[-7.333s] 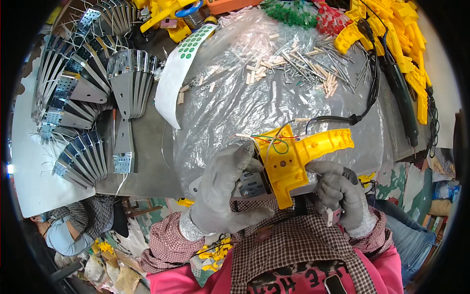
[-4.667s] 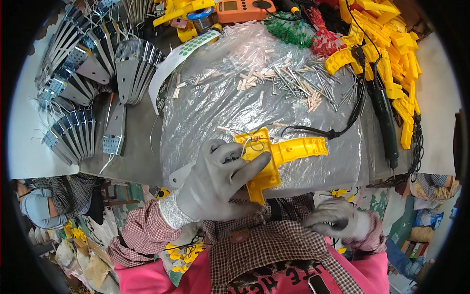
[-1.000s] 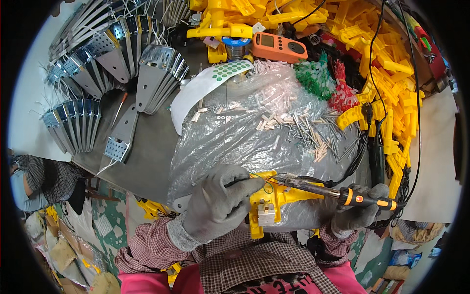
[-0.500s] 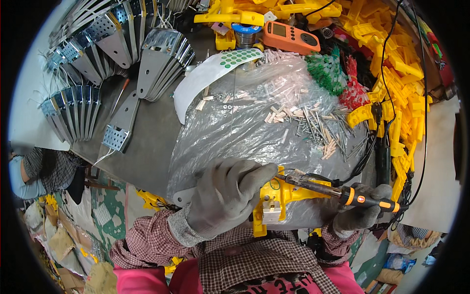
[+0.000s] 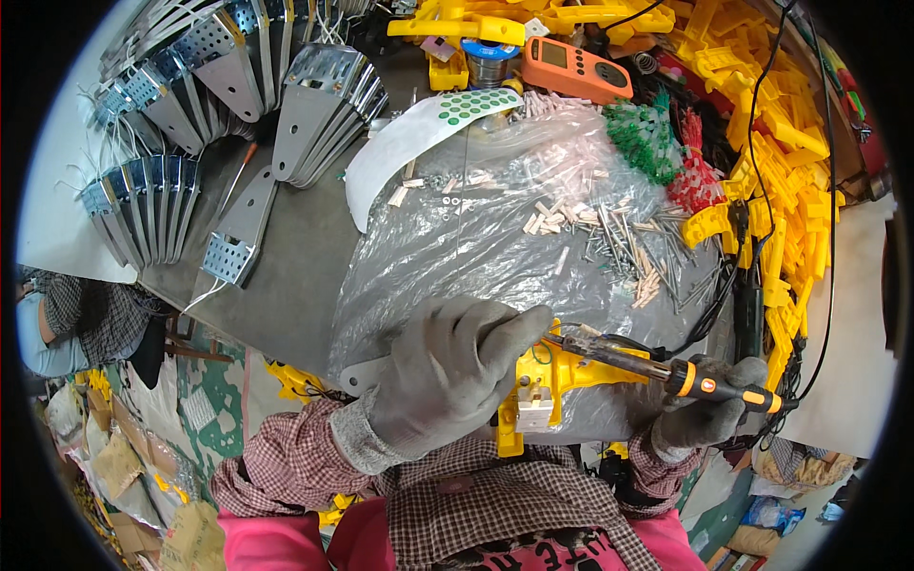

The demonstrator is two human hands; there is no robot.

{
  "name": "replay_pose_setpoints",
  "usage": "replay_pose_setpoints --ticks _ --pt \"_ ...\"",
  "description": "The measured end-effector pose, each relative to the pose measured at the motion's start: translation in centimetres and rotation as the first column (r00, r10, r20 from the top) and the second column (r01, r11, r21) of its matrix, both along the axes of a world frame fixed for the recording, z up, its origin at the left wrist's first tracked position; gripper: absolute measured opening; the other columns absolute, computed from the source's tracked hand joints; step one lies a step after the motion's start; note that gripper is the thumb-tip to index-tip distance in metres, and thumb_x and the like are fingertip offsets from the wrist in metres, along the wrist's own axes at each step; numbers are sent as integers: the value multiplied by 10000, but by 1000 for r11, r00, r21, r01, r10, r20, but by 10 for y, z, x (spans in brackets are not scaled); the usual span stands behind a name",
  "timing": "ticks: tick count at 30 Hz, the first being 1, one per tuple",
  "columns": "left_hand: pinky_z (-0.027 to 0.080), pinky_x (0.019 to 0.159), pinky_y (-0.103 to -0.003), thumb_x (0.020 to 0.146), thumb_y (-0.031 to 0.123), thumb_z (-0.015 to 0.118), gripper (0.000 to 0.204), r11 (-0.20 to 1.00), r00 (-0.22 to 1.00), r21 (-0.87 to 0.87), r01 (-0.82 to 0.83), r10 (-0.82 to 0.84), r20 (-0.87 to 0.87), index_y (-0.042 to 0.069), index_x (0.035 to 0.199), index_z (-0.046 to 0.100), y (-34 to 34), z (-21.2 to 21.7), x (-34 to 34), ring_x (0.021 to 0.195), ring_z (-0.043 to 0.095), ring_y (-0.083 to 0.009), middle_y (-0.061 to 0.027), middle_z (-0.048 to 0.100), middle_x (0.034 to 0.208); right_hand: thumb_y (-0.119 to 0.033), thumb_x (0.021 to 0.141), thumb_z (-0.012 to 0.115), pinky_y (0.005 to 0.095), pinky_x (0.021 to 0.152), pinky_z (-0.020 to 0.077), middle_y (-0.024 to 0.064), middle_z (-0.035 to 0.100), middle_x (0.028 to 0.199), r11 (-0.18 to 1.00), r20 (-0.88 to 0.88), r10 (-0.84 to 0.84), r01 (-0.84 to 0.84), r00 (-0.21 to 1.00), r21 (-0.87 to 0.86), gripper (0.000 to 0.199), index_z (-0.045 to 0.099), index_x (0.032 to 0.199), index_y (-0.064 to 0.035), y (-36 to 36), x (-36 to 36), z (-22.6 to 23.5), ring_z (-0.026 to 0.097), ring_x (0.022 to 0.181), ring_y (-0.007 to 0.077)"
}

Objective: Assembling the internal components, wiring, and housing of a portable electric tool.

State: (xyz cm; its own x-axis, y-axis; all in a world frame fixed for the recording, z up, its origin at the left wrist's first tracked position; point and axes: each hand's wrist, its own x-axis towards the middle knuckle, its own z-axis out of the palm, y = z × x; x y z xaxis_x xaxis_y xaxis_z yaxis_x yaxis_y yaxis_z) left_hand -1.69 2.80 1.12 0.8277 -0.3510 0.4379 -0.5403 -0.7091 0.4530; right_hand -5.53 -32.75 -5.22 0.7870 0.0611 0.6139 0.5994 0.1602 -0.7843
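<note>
Our left hand [image 5: 447, 376] is closed around the yellow plastic part [image 5: 543, 390], pinning it just right of that grip. Our right hand [image 5: 705, 419] is wrapped around the soldering iron [image 5: 666, 366], whose long axis runs leftward, tip meeting the part's top.

Left hand [image 5: 447, 376] steadies yellow housing [image 5: 543, 390]; right hand [image 5: 705, 419] holds soldering iron [image 5: 666, 366].

A grey tabletop [image 5: 305, 257] spans the view from nine to three o'clock. Towards seven o'clock, patterned green floor [image 5: 205, 381] shows below its edge, with brown paper bags [image 5: 124, 466] piled there.
</note>
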Motion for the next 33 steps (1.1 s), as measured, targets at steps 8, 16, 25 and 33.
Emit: replay_pose_setpoints --ticks 8,16,25,33 --pt "476 866 -372 694 -9 732 580 1000 999 -8 -21 21 -35 157 1237 617 0 -2 -1 993 577 -227 -25 615 1057 -296 991 528 377 730 561 181 528 1267 922 89 -313 325 945 -208 482 397 1428 -142 -8 -6 -5 620 1031 236" --pt "468 710 -430 710 -43 668 548 963 984 -225 -149 122 -129 122 1226 586 36 -18 0 781 585 -295 -85 580 877 -220 992 546 345 576 575 142 651 862 762 -60 -627 628 777 161 206 440 1058 -56 57 13 51 657 723 221" --pt "485 845 -423 785 21 645 489 952 973 -227 -207 175 -154 110 1259 567 34 -16 -1 958 589 -325 -121 597 1024 -351 914 610 439 1034 471 176 451 1446 880 -86 -474 467 876 -92 680 364 1451 -13 69 15 31 504 1276 260" --pt "494 812 -428 772 17 627 483 953 963 -209 -222 181 -200 103 1246 590 35 -13 -2 930 594 -336 -132 613 1037 -271 1014 488 389 940 555 166 498 1400 814 15 -532 516 847 -266 472 438 1389 10 58 9 21 558 1222 252"
